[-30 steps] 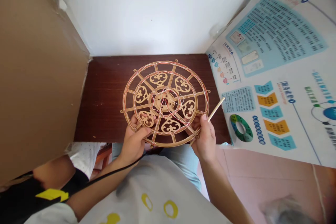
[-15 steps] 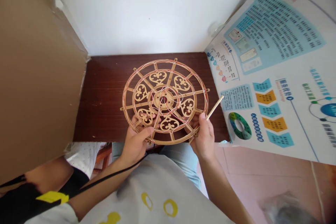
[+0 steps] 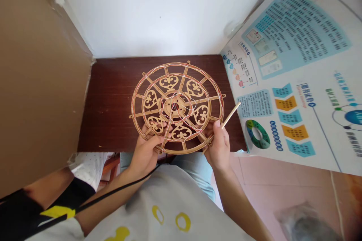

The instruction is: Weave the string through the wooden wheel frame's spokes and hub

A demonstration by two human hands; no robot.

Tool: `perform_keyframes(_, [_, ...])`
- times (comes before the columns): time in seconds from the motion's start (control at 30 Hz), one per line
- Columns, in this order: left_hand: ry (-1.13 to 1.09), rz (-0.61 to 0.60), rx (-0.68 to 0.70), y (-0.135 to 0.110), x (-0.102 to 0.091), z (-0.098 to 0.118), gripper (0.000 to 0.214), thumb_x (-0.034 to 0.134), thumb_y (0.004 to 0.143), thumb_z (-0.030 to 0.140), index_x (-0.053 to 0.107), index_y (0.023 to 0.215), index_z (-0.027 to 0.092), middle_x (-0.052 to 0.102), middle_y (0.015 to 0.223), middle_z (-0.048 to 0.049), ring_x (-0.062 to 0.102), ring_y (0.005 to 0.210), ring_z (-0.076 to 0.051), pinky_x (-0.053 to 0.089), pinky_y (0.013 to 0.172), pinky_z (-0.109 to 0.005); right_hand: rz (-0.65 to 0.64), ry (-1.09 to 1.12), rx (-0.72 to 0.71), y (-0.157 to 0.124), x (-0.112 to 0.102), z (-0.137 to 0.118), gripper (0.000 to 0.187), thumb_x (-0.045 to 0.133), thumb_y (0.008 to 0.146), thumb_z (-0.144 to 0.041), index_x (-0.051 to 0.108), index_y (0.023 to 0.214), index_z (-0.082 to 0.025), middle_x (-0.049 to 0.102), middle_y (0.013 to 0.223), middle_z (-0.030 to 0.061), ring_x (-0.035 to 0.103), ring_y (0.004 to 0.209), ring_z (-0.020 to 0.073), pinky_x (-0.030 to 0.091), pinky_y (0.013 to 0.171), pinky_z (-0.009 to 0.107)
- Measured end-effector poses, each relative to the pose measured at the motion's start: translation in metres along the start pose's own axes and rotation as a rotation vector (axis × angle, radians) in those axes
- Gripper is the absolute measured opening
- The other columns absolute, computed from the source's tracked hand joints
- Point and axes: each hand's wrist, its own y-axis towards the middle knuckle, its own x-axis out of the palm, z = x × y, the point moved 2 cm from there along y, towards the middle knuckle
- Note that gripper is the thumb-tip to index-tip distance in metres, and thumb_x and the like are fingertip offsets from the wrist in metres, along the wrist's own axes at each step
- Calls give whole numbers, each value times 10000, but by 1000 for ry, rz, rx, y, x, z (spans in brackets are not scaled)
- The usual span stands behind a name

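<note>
A round, tan openwork wheel frame [image 3: 185, 99], with spokes, scrolled heart-shaped inserts and thin red and white wires strung along its rings, is held over the dark brown tabletop. My left hand [image 3: 146, 153] grips its near left rim, thumb on top and fingers showing underneath through the gaps. At the near right rim, my right hand [image 3: 220, 147] is closed on the frame. That same hand also holds a thin pale wooden stick [image 3: 232, 114], which slants up and to the right past the thumb. Some right fingers are hidden under the rim.
Around the brown tabletop [image 3: 109, 94] stand a white back wall [image 3: 158, 15], a brown cardboard panel [image 3: 42, 83] on the left and a printed poster board [image 3: 285, 83] on the right. Another person's arm [image 3: 51, 190] is at lower left. A clear plastic bag [image 3: 307, 220] lies on the floor.
The view has shifted very slightly. Both hands keep their hold on the wheel frame, and the stick stays in my right hand.
</note>
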Motion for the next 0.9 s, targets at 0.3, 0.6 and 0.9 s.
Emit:
perform_keyframes(0.3, [-11,-21,-23,0,0,1,629,867,600,148,710,1202,247,846,1023,-30,810,917,-233,631,836,-311,1,-5,-19,1,1,0,496,747,933,-696,769,1072,-220,852,909,73,838,976,335,699,758,439])
perform_keyframes(0.6, [-19,-17,-18,-1,-2,-1,704,907,597,132,696,1253,275,842,1062,-6,801,891,-197,629,867,-307,-5,6,-26,2,1,0,496,751,935,-692,775,1073,-216,850,910,68,838,978,321,700,770,431])
perform_keyframes(0.9, [2,3,-23,-2,0,1,684,858,578,124,705,1230,263,841,1048,-16,799,908,-222,613,838,-317,-7,-16,-10,0,0,0,495,726,953,-688,760,1105,-217,852,930,70,839,957,319,699,732,417])
